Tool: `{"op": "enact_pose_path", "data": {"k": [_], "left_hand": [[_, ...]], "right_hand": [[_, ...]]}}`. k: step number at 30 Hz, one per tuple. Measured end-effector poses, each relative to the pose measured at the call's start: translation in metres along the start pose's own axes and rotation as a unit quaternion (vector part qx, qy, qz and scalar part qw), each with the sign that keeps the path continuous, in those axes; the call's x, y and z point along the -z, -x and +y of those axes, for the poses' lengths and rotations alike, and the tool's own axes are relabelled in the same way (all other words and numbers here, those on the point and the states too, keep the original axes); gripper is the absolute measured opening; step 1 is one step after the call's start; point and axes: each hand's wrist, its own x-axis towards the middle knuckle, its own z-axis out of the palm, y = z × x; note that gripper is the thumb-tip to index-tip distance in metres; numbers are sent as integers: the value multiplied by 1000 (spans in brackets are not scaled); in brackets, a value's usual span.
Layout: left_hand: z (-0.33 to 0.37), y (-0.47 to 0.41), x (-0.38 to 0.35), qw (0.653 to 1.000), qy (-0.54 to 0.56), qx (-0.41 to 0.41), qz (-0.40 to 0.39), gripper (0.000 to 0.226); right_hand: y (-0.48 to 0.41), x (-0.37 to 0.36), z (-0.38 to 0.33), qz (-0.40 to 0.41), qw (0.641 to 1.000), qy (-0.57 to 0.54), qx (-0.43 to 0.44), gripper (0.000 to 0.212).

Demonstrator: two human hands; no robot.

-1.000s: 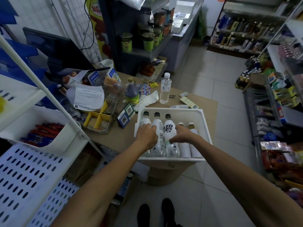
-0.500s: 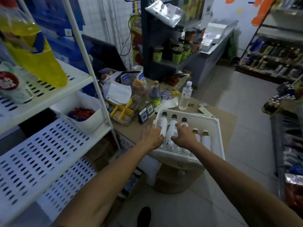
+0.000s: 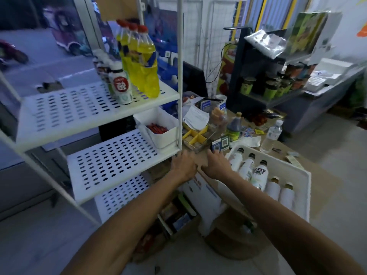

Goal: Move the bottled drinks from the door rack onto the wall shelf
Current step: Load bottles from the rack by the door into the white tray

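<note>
Both hands are sitting left of the tray (image 3: 301, 175) now, off the bottles (image 3: 260, 173) they were touching earlier. Left hand (image 3: 183, 165) and right hand (image 3: 215, 165) are hovering side by side over the table (image 3: 200, 159) edge, fingers loosely extended and holding nothing. Five bottles are lying in the tray. A white post (image 3: 179, 76) is standing between the hands and the shelf (image 3: 79, 108), which is carrying yellow bottles (image 3: 147, 62), with a bin (image 3: 158, 135) on the level below.
</note>
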Motion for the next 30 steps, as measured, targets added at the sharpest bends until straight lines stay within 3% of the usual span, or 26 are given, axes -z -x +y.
{"op": "enact_pose_path", "data": {"k": [15, 20, 30], "left_hand": [[-159, 52, 100, 987, -5, 123, 101, 51], [-200, 48, 133, 980, -12, 131, 148, 45], [-238, -4, 191, 969, -10, 180, 170, 60]], "right_hand": [[-26, 24, -186, 63, 990, 11, 129, 58], [-42, 36, -219, 81, 988, 6, 130, 58], [-103, 103, -255, 154, 975, -40, 153, 57]]}}
